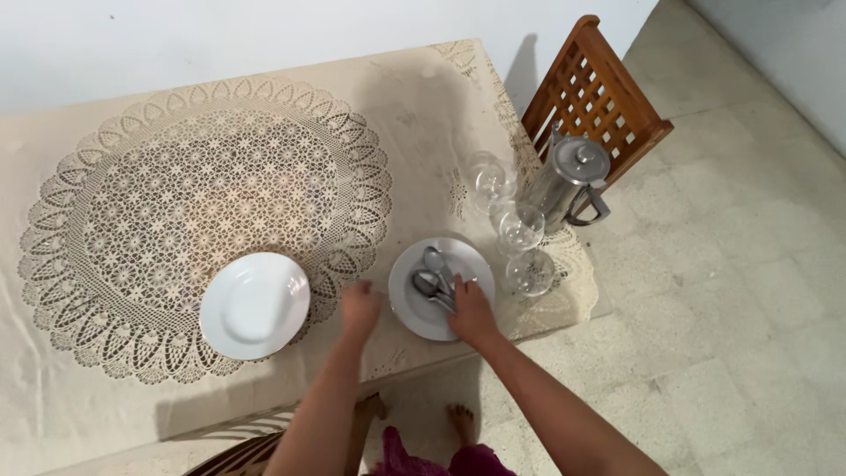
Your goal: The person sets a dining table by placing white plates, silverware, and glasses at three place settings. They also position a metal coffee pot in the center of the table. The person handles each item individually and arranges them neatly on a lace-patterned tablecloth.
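I'm gripping the spoons (pixel 434 280) with my right hand (pixel 471 313), fingers closed on their handles, on the near plate (pixel 414 313) at the table's (pixel 423 106) edge; my left hand (pixel 359 308), loosely curled and empty, is steadying its rim. 3 glasses (pixel 522 227) are standing just beside.

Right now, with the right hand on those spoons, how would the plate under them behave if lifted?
The right hand grips the spoons lying loose on the white plate. The plate looks glazed, so probably rigid, breakable and slippery. If tilted, any spoons left on it would likely slide.
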